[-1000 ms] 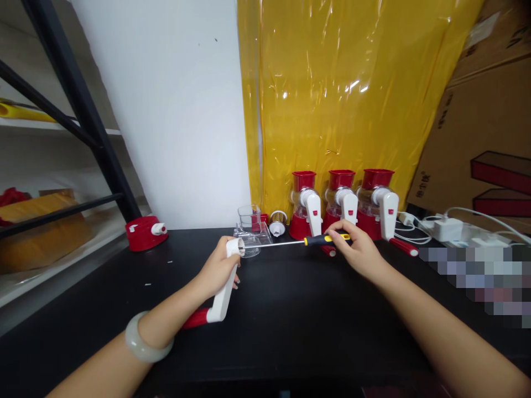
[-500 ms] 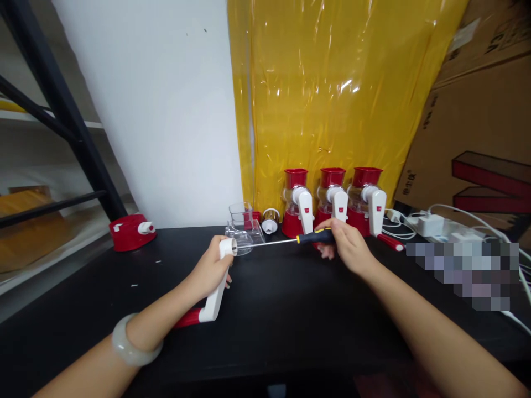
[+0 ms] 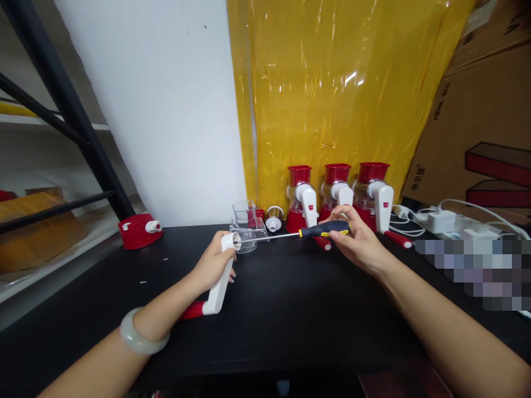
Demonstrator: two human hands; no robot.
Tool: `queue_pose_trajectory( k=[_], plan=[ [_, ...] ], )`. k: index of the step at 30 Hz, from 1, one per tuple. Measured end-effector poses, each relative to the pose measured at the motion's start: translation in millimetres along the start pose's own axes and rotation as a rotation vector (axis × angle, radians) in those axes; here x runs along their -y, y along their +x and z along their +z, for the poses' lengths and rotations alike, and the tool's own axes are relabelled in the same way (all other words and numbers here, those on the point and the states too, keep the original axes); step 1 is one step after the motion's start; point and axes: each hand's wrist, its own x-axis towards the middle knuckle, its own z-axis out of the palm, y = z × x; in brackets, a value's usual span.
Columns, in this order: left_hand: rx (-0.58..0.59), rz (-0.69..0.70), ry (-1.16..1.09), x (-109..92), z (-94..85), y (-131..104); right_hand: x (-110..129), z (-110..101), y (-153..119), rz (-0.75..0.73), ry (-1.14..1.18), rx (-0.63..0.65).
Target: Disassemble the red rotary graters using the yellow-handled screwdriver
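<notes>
Grasps the white crank in the left hand, just left of the frame's centre, with fingers wrapped round the upper part and the thumb near the round open end. Slants the crank down toward the lower left, to a red grip partly behind the wrist. Wears a pale bangle on the left forearm, lower left.

Holds the screwdriver in the right hand, right of centre, by its black-and-yellow handle, pinched between thumb and fingers. Points the metal shaft leftward, nearly level, with its tip inside the crank's round open end.

Shows behind the shaft, near the centre, a clear plastic housing on the black tabletop, with a grating drum lying just right of it. Lines up three red-and-white rotary graters at centre right, before yellow film; partly hides the middle one behind the right hand. Has a red base at the left of the tabletop and a white charger with cables at the right, near a cardboard box.
</notes>
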Motion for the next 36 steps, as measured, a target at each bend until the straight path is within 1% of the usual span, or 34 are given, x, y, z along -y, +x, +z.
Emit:
queue_pose_trajectory(
  k=[2,5,7,10,11,13,15,17,20,22,25,27,29,31,32,34,36],
  plan=[
    [0.007,-0.005,-0.018,-1,1.5,-2,-2,1,1,0.022,0.078,0.016],
    [-0.004,-0.011,-0.016,-2,2.4,-4,-6,3,3,0.030,0.078,-0.038],
    [-0.019,-0.003,-0.002,-1,1.9,-4,-8,3,3,0.080,-0.016,-0.039],
    [-0.024,0.003,0.019,3,0.3,-1,-8,1,3,0.156,-0.272,0.006],
    [-0.020,0.002,0.025,4,-0.2,-1,-7,0,3,0.144,-0.333,0.014],
    [-0.009,0.002,0.033,5,-1.1,1,-5,-1,3,0.070,-0.366,0.015],
    [0.010,-0.006,0.032,5,-1.9,2,-2,-1,3,-0.005,-0.327,0.004],
    [0.035,-0.031,0.017,4,-2.9,3,-1,0,2,-0.026,-0.284,0.000],
    [0.057,-0.076,-0.002,4,-4.2,5,-4,-1,2,0.011,-0.203,0.025],
    [0.061,-0.088,0.000,5,-4.6,6,-7,-2,2,0.044,-0.101,0.042],
    [0.069,-0.069,0.002,7,-4.1,6,-12,-1,4,0.081,0.040,0.047],
    [0.063,-0.049,-0.003,7,-3.2,5,-14,1,5,0.102,0.063,0.014],
    [0.051,-0.035,0.002,7,-2.3,4,-15,2,6,0.154,0.007,-0.016],
    [0.035,-0.028,0.024,5,-1.6,2,-15,3,6,0.223,-0.138,-0.016],
    [0.032,-0.024,0.038,5,-1.5,2,-15,2,5,0.234,-0.219,-0.008],
    [0.034,-0.021,0.060,4,-1.8,1,-14,1,5,0.175,-0.323,-0.009],
    [0.041,-0.023,0.066,4,-3.1,0,-13,-1,5,0.070,-0.321,-0.035]
  ],
)
